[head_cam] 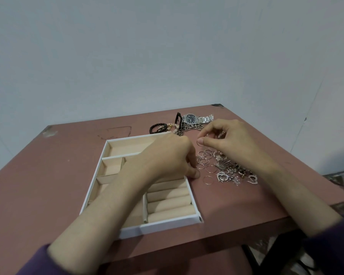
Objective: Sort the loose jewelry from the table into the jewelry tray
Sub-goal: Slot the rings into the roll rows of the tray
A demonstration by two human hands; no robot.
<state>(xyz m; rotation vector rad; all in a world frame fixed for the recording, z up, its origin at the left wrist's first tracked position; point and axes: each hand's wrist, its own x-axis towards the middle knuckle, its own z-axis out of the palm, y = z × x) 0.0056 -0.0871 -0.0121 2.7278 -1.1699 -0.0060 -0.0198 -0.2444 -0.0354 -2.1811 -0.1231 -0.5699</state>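
**Hands working at the ring pile beside the tray**

The left hand [167, 157] is reaching across the jewelry tray [195, 205], its forearm hiding most of the middle compartments. Its fingertips are pressing down at the near left edge of the thin rings [204, 158], just beside the tray's right wall; they are curled together, but whether they are actually pinching a ring is hidden under the hand.

The right hand [224, 135] is hovering above the pile, thumb and forefinger closing on a single thin ring [200, 141] held clear of the table [48, 165].

The loose jewelry is lying right of the tray and beyond it. Near the rings, a tangle of sparkly pendants and brooches [232, 172] is running off under the right forearm, too small and blurred to separate piece from piece. Toward the far edge, a metal-band watch [196, 118] is sitting beside a dark beaded bracelet [157, 128] and some chains partly hidden behind the hands.

The tray's padded ring rolls [169, 203] are showing at its near right corner, and its far compartment is showing empty. The tray's near rim is sitting close to the table's near edge. Bare tabletop is lying open to the left of the tray and on the near right.
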